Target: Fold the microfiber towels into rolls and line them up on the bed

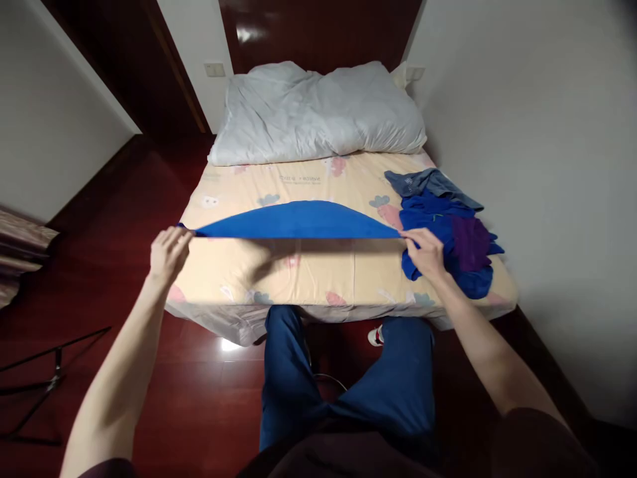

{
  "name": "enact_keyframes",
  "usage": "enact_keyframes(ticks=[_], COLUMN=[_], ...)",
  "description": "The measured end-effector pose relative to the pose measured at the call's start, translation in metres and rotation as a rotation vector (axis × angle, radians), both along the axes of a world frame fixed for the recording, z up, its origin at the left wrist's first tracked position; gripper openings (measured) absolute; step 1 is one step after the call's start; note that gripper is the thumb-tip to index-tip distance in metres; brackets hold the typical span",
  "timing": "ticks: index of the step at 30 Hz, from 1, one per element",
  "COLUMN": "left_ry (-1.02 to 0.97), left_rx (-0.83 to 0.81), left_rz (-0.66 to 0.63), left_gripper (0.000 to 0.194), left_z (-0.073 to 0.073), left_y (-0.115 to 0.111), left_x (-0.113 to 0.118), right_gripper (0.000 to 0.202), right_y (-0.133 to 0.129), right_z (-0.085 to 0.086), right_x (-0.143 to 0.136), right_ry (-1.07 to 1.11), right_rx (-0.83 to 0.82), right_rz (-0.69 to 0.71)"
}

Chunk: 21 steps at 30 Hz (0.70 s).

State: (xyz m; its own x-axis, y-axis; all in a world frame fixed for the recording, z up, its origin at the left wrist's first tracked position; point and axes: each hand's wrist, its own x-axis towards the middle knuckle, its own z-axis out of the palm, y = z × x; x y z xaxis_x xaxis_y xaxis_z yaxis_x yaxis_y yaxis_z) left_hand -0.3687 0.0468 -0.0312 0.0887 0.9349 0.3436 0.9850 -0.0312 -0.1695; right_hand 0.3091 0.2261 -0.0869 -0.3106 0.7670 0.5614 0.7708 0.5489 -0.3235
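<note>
A blue cloth is stretched straight across in front of me, above the near part of the bed. Its front edge is taut and its far side bulges away in an arc; whether it is a garment I cannot tell. My left hand is closed on the left end, where a small dark-blue bit shows past the knuckles. At the other end my right hand pinches the right corner. Just beyond the right hand lies a heap of crumpled clothes, mostly blue, with a purple piece and a grey-blue piece.
The bed has a cream sheet with carrot prints. A folded white quilt lies by the dark headboard. White walls stand on both sides. A black metal frame is on the floor at left, near a curtain.
</note>
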Motion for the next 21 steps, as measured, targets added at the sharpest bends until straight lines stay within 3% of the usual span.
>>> enact_keyframes(ticks=[2, 5, 7, 9, 13, 17, 19, 21], left_ry=[-0.032, -0.077, -0.088, -0.091, -0.156, -0.268, -0.266, -0.282], left_rx=[-0.126, -0.255, -0.333, -0.405, -0.501, -0.656, -0.712, -0.659], left_rz=[-0.053, -0.025, 0.015, 0.037, 0.002, -0.024, 0.03, 0.072], left_gripper=[0.037, 0.039, 0.038, 0.037, 0.035, 0.03, 0.025, 0.031], left_z=[-0.048, -0.111, -0.141, -0.162, -0.184, -0.186, -0.18, -0.173], left_y=[-0.009, -0.02, -0.027, -0.034, -0.05, -0.059, -0.053, -0.038], left_x=[0.003, 0.015, 0.024, 0.031, 0.031, 0.028, 0.039, 0.069], right_gripper=[0.033, 0.036, 0.036, 0.037, 0.041, 0.048, 0.049, 0.05], right_y=[-0.014, -0.035, -0.048, -0.06, -0.08, -0.093, -0.097, -0.099], right_z=[-0.04, -0.093, -0.121, -0.143, -0.166, -0.16, -0.149, -0.137], right_x=[0.0, -0.003, -0.002, 0.001, 0.014, 0.013, -0.006, -0.047], right_ry=[-0.012, -0.043, -0.067, -0.108, -0.194, -0.3, -0.358, -0.354], right_rx=[-0.071, -0.218, -0.32, -0.401, -0.467, -0.544, -0.59, -0.595], right_rz=[-0.008, -0.04, -0.057, -0.069, -0.086, -0.125, -0.186, -0.191])
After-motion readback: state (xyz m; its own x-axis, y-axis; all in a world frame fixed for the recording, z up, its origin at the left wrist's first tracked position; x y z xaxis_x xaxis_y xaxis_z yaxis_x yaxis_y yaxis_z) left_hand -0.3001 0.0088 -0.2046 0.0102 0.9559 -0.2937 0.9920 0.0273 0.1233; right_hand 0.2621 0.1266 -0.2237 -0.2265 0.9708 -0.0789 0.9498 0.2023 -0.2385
